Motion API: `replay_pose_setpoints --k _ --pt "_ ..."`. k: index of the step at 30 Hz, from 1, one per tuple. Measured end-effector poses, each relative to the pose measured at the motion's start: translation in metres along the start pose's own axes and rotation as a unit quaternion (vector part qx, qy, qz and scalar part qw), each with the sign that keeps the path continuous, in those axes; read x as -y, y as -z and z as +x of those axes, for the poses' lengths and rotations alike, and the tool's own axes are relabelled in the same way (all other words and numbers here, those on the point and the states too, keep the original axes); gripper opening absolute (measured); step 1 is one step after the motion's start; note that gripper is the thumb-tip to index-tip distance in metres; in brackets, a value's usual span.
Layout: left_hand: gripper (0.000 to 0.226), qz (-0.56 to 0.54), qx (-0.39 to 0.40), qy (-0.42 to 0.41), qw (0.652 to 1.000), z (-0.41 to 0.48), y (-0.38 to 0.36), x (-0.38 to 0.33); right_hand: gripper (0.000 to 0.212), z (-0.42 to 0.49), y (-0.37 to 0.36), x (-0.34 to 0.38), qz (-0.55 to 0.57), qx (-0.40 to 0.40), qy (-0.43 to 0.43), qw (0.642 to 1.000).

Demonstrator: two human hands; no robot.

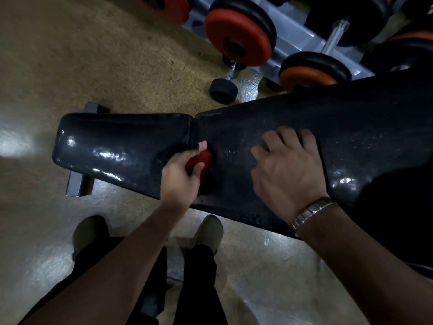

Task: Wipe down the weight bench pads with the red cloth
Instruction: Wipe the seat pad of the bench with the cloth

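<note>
A black weight bench lies across the view, with a short seat pad (117,146) on the left and a long back pad (351,127) on the right. My left hand (180,181) grips a bunched red cloth (199,159) and holds it against the back pad, right beside the seam between the two pads. My right hand (285,165) rests flat on the back pad with its fingers spread, a metal watch on its wrist. The seat pad shines with wet-looking highlights.
A grey rack (295,38) with red and black dumbbells (239,31) stands behind the bench. A small black dumbbell (222,90) lies on the floor by the rack. My two feet (208,231) stand on the speckled floor in front of the bench. The bench's grey foot (77,184) sticks out at left.
</note>
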State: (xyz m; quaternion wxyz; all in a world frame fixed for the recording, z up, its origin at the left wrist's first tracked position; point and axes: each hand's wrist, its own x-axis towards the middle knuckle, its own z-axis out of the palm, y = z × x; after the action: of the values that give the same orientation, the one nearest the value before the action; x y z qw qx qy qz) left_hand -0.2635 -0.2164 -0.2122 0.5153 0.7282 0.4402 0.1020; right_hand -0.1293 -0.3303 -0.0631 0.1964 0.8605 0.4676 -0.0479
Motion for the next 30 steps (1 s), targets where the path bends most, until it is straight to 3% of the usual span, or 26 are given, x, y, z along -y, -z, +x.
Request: replay_pose_setpoints --k 4,7,11,14,17,21,26,30 --pt "0.028 -0.048 0.015 -0.092 0.994 -0.018 -0.014 -0.036 0.023 0.0 -0.001 0.003 0.002 0.002 -0.008 1.0" --pt "0.026 -0.03 0.041 -0.133 0.99 -0.057 -0.003 -0.021 0.024 0.001 0.002 0.002 -0.002 0.012 -0.009 1.0" --pt "0.029 0.019 0.018 -0.069 0.997 -0.064 0.007 0.008 0.023 0.0 0.004 0.0 -0.011 0.024 -0.005 1.0" --pt "0.029 -0.034 -0.016 -0.022 0.999 -0.041 -0.008 -0.012 0.023 0.001 0.002 0.003 -0.013 0.019 -0.009 1.0" --pt "0.027 -0.053 -0.004 -0.063 0.997 -0.052 -0.02 -0.039 0.024 0.001 0.0 0.004 -0.018 0.014 -0.014 1.0" --pt "0.02 -0.01 0.024 -0.095 0.995 -0.097 -0.014 -0.011 0.023 0.0 0.001 0.001 -0.014 0.01 -0.012 1.0" --pt "0.018 -0.038 -0.063 0.046 0.996 -0.072 -0.021 0.002 0.024 0.001 0.0 0.0 -0.016 0.001 -0.002 1.0" --pt "0.016 -0.06 -0.026 -0.036 0.997 -0.101 -0.031 -0.035 0.025 0.001 0.0 0.002 -0.02 0.0 -0.009 1.0"
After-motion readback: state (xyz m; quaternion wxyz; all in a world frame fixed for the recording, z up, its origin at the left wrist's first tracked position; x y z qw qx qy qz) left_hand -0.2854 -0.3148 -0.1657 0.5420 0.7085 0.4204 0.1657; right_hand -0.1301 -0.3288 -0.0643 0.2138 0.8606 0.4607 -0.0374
